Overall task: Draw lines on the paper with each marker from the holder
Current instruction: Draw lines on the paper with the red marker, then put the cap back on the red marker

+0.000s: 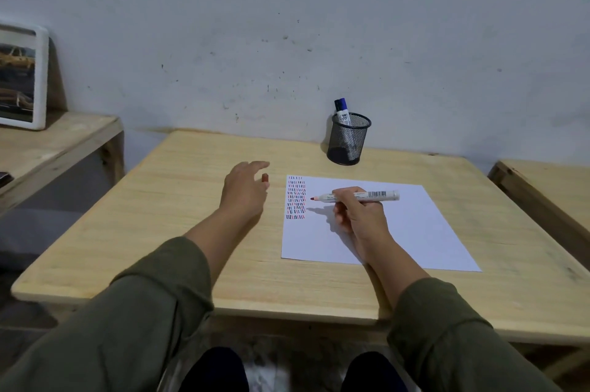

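Uncapped red marker (357, 195) in right hand (357, 216) lies level above lined paper (399, 232).

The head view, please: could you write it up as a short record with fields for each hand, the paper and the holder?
right hand: grips an uncapped red marker, tip pointing left over the paper
left hand: holds the red cap above the table
paper: rows of short red, blue and black lines in its far left corner
holder: black mesh cup beyond the paper, blue marker and a dark-capped one inside
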